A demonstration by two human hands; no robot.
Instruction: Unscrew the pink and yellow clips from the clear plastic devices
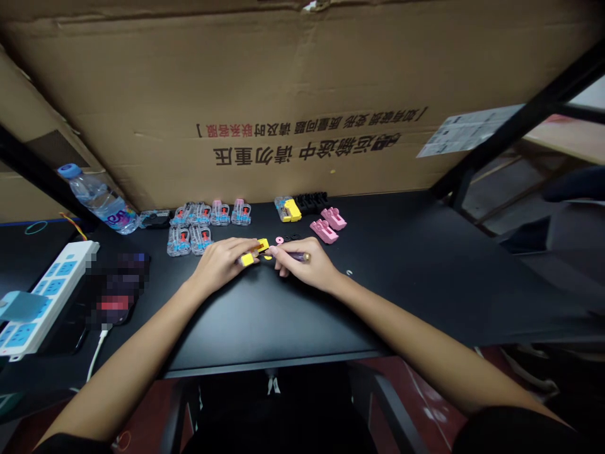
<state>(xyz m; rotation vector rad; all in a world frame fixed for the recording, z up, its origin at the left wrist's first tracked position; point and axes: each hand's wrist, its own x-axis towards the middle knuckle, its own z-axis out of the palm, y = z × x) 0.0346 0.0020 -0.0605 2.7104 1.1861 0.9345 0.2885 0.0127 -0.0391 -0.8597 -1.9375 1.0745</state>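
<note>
I see a flat black table point(425, 277), big brown cardboard wall point(293, 82) behind, my left hand point(220, 261) holding a small yellow plastic piece point(255, 251), right hand point(305, 265) gripping a thin purple screwdriver point(297, 256).

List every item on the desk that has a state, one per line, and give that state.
left hand: closed on yellow part
right hand: gripping screwdriver, tip at the yellow part
water bottle: capped, lying tilted
pink parts: loose, untouched
clear pieces: laid in rows
power strip: one plug in
</note>
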